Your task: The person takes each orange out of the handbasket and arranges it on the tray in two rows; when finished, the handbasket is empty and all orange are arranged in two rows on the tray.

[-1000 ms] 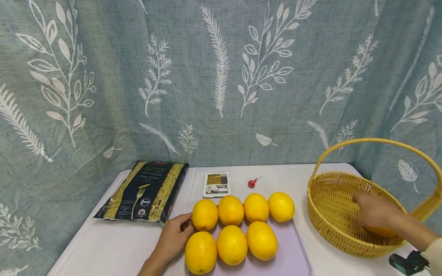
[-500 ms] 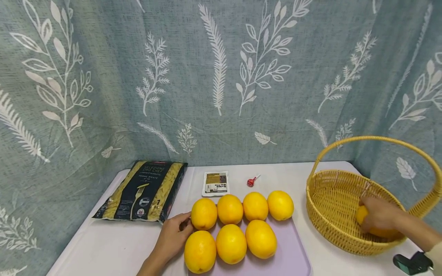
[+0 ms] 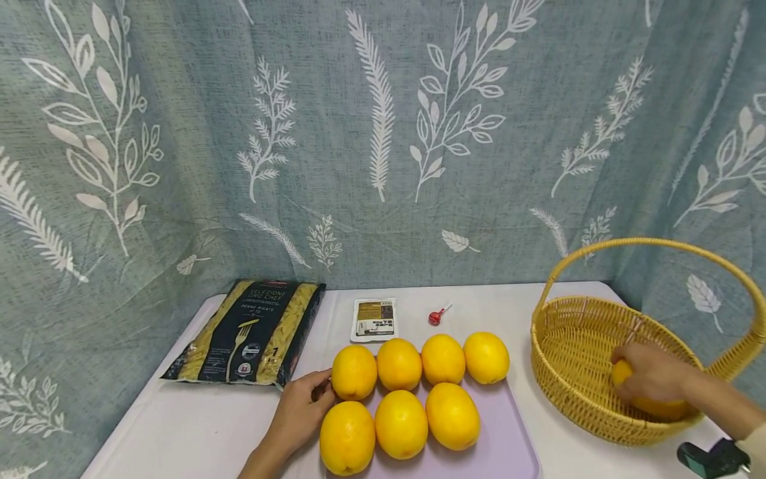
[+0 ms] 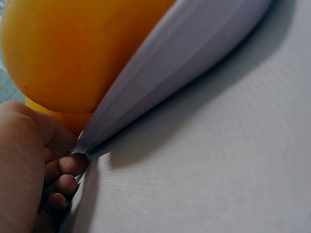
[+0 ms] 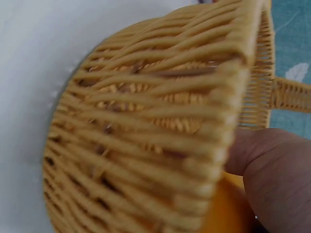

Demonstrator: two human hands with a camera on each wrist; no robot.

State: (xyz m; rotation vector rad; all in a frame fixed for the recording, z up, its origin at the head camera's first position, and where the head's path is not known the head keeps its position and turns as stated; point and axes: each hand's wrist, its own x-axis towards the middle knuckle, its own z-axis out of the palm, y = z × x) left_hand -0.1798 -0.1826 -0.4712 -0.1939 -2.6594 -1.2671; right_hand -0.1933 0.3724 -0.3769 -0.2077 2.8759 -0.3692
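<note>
My left hand (image 3: 299, 409) pinches the left rim of a lilac tray (image 3: 509, 439), with the thumb above and the fingers curled beneath the rim in the left wrist view. On the tray sit several oranges in two rows; the back-left orange (image 3: 354, 372) is right beside this hand. My right hand (image 3: 655, 376) is down inside a yellow wicker basket (image 3: 574, 392) at the right, its fingers curled round an orange (image 3: 622, 372). In the right wrist view the basket wall hides most of that orange (image 5: 226, 208), and only the thumb side of the hand shows.
A bag of penne pasta (image 3: 248, 332) lies at the back left. Behind the tray are a small flat packet (image 3: 374, 319) and a red lollipop (image 3: 436, 318). The basket's tall handle (image 3: 643, 241) arches over the right arm. A patterned curtain (image 3: 383, 146) hangs behind the table.
My right hand has gone from reaching over the orange in the basket to gripping it, and more of that orange shows. The left hand and the tray oranges stay in place.
</note>
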